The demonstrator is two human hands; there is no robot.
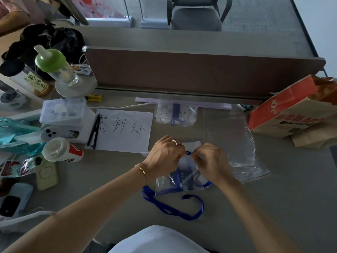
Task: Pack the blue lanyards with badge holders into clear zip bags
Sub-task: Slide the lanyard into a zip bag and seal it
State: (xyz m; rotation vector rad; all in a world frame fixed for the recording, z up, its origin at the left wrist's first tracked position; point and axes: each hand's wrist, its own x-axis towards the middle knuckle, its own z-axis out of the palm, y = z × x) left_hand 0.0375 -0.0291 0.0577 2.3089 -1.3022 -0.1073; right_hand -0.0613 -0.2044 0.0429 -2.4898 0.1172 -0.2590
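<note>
My left hand (165,155) and my right hand (212,161) meet over the mouth of a clear zip bag (180,181) at the middle of the desk, each pinching its top edge. A badge holder and part of a blue lanyard (173,209) sit inside the bag. The rest of the lanyard loops out on the desk towards me, with its black clip beside it. At the back lies another clear zip bag (176,114) with a blue lanyard and badge holder inside.
A large clear plastic bag (235,141) lies to the right, with a KFC paper bag (291,114) beyond it. A white handwritten sheet (125,132) and black pens lie left of my hands. Cups, a bottle, phones and boxes crowd the left side. A partition wall runs along the back.
</note>
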